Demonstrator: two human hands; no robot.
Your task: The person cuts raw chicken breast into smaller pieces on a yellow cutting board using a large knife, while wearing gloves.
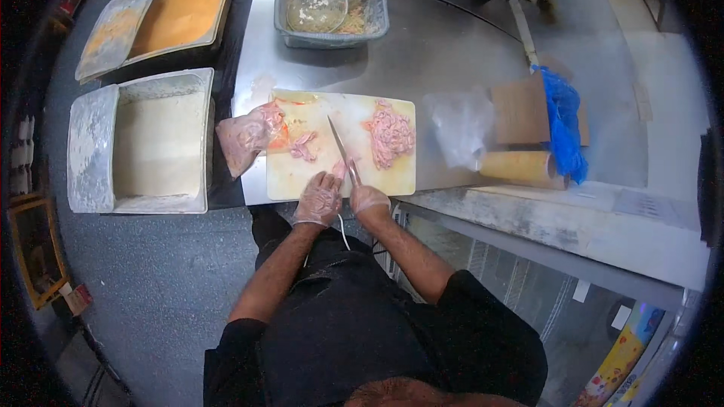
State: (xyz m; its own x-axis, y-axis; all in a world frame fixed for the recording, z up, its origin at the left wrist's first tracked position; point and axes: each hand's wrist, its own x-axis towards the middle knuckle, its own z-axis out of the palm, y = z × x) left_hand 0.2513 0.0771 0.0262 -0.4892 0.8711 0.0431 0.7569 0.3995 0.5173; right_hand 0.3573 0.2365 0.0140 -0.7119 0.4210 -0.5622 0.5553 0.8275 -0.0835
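In a clear plastic glove, my right hand (369, 203) grips a kitchen knife (338, 137), its blade pointing away from me over the white cutting board (353, 113). My gloved left hand (319, 199) presses on a small piece of raw meat (340, 168) just left of the blade, near the board's front edge. Some uncut-looking strips of pink meat (304, 146) lie farther left. A heap of cut raw meat (390, 134) rests on the board's right side. The plastic bag of raw meat (249, 134) overlaps the board's left edge.
Left stand a tub of white powder (161, 141) and a tub of orange powder (178, 14). Behind the board, a grey bin (334, 39) holds wire strainers (318, 8). Right on the steel counter (447, 39) are a clear plastic bag (461, 127), a cardboard box (517, 110) and blue plastic (563, 121).
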